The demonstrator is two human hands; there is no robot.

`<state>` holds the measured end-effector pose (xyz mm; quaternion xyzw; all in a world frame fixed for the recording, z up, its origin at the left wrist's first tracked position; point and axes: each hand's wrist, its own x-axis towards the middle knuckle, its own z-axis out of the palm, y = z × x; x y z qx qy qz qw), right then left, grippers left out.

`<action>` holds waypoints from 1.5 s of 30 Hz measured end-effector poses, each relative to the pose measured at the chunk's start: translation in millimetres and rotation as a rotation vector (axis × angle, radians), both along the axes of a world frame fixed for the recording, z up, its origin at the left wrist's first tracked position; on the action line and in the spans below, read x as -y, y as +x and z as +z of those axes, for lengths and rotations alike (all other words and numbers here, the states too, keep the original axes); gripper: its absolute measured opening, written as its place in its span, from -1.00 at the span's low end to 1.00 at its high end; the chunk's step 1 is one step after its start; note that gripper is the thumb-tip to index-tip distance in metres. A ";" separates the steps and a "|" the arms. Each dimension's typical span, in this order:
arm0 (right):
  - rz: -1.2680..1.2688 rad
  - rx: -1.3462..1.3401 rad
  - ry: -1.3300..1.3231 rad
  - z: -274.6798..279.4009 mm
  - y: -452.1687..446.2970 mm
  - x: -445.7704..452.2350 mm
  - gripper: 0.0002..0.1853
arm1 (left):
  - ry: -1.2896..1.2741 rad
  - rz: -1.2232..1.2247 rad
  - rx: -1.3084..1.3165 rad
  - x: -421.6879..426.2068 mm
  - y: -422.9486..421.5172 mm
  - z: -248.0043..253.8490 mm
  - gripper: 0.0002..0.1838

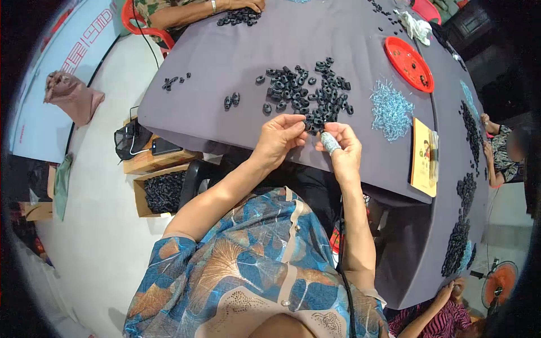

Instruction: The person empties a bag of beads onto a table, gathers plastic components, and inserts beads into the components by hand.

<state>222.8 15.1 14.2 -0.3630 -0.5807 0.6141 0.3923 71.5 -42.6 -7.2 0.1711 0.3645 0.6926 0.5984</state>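
My left hand (280,138) is closed in a pinch on a small black plastic piece (306,126) at the near edge of the table. Facing it, my right hand (342,147) is closed too, with its fingertips close together; what they hold is too small and hidden to make out. A grey patterned wrap (330,142) covers one finger of my right hand. Just beyond both hands lies a loose pile of black plastic pieces (290,87), with holes visible in many. Two more black pieces (231,101) lie apart to the left.
Right of the pile are a heap of tiny pale blue parts (391,111), a red tray (409,65) and a yellow booklet (422,158). A box of black pieces (163,192) stands at lower left. Co-workers' hands (248,4) show at the table's far and right sides.
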 end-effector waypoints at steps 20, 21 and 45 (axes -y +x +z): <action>0.002 0.123 0.227 -2.6 -9.2 14.7 -0.81 | 0.022 -0.015 -0.121 -0.9 3.3 -2.8 -0.78; -0.001 0.122 0.232 -3.4 -9.1 14.9 -0.80 | 0.024 -0.013 -0.127 -0.8 3.6 -2.9 -0.78; 0.010 0.103 0.055 -11.9 -13.6 12.7 -0.82 | 0.059 0.098 -0.317 0.2 9.8 -5.6 -0.84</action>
